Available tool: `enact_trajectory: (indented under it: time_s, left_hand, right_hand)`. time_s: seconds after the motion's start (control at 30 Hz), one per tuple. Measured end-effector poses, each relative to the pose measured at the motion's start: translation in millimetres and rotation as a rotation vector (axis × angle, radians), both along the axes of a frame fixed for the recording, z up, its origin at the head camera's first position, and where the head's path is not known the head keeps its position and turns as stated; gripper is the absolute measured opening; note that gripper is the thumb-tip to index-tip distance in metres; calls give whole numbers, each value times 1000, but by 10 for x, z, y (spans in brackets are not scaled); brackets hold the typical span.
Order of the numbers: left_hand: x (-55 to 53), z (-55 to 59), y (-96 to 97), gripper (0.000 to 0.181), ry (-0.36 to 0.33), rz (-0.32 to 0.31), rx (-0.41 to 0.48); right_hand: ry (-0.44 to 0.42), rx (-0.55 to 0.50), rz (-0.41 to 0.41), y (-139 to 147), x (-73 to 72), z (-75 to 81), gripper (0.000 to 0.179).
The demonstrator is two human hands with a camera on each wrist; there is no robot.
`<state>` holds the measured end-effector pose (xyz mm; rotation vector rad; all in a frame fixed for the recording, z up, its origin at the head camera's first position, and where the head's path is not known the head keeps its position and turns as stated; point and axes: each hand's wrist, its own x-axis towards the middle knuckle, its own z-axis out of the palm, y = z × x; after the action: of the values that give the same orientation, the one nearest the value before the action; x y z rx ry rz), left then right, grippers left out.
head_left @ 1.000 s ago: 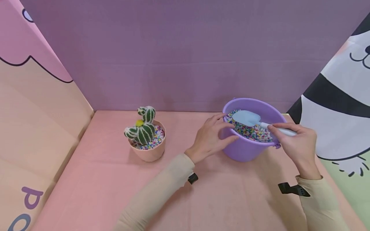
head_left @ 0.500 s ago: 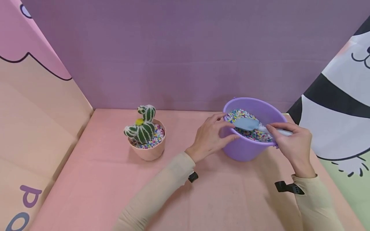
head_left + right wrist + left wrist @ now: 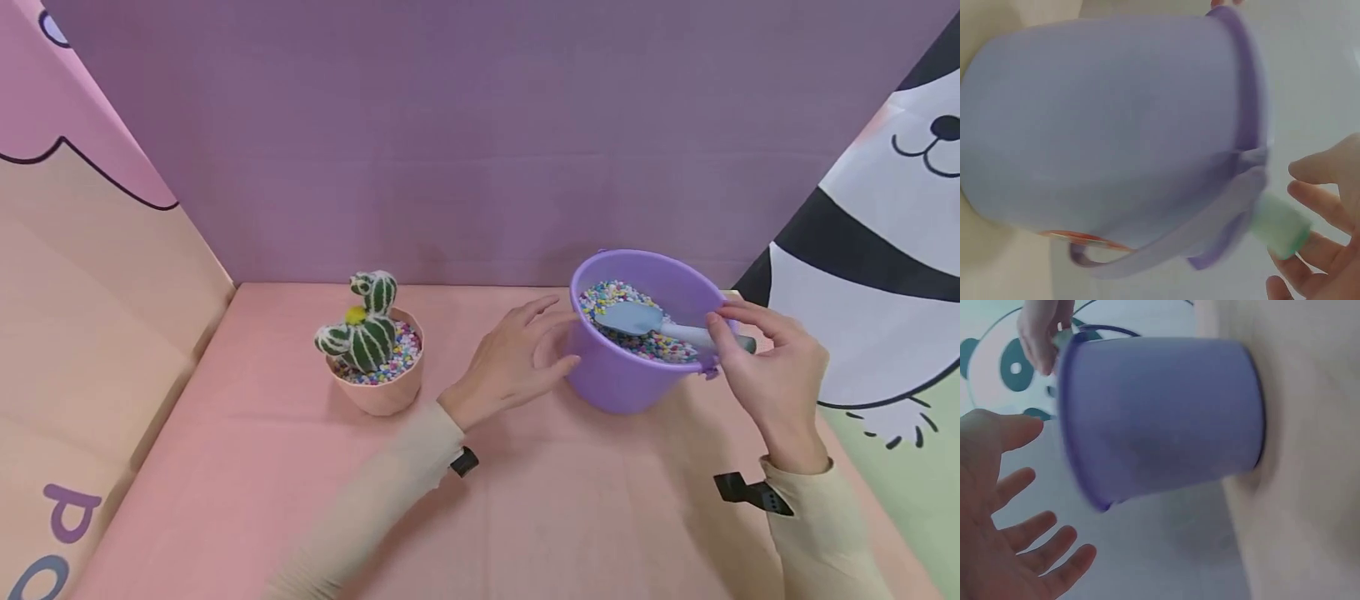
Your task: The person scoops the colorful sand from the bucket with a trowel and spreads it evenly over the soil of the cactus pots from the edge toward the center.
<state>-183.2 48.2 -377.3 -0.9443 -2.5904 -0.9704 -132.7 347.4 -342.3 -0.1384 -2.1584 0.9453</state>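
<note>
In the head view, a light blue toy shovel (image 3: 632, 317) lies in the purple bucket (image 3: 622, 387), its blade on multicoloured beads (image 3: 611, 293) and its handle over the right rim. My right hand (image 3: 776, 367) is beside that handle. In the right wrist view its thumb and fingers are spread around the handle end (image 3: 1279, 225) without gripping it; whether a fingertip touches is unclear. My left hand (image 3: 513, 358) is left of the bucket with fingers spread. The left wrist view shows a gap between this hand (image 3: 1007, 512) and the rim.
A peach pot (image 3: 382, 396) holding a green-and-white cactus (image 3: 369, 342) and coloured beads stands left on the pink table (image 3: 300, 492). A purple backdrop (image 3: 480, 150) rises behind it, and a panel with a panda (image 3: 862, 317) borders the right. The bucket's handle (image 3: 1191, 234) hangs down.
The shovel blade has lowered onto the beads, and its handle has come to lie over the rim. My right hand has loosened from it. My left hand has drawn back left from the bucket.
</note>
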Motion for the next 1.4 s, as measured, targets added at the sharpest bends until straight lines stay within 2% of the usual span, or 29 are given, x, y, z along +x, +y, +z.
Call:
enact_trajectory:
  time_s: [0.13, 0.27, 0.33, 0.43, 0.57, 0.67, 0.77, 0.87, 0.97, 1.2, 1.4]
  left_hand:
    - [140, 126, -390, 53, 72, -11, -8]
    - [301, 230, -850, 49, 215, 1, -22]
    - [379, 256, -1093, 48, 277, 31, -13]
    - [501, 292, -1466, 47, 319, 126, -4]
    - [632, 319, -1941, 54, 312, 296, -22]
    - [670, 315, -2255, 68, 305, 405, -85]
    - [687, 289, -2495, 83, 229, 508, -172]
    - [716, 232, -2663, 92, 120, 585, -248]
    - [753, 164, -2765, 98, 67, 630, -288]
    - [760, 30, -2845, 105, 45, 650, -318]
    - [734, -11, -2840, 108, 45, 641, -332]
  right_hand:
    - [52, 98, 17, -97, 100, 61, 23]
    - [39, 204, 77, -203, 192, 105, 32]
    - [19, 253, 111, -257, 222, 119, 37]
    - [9, 330, 177, -321, 231, 131, 44]
    - [27, 441, 260, -381, 183, 137, 57]
    - [-49, 507, 253, -421, 166, 140, 69]
    - [-203, 559, 201, -456, 181, 150, 80]
    - [-324, 587, 174, -479, 185, 162, 85]
    - [-388, 593, 168, -495, 178, 161, 88]
    - [-419, 611, 157, -511, 134, 137, 93]
    - [-422, 613, 148, -502, 98, 116, 93]
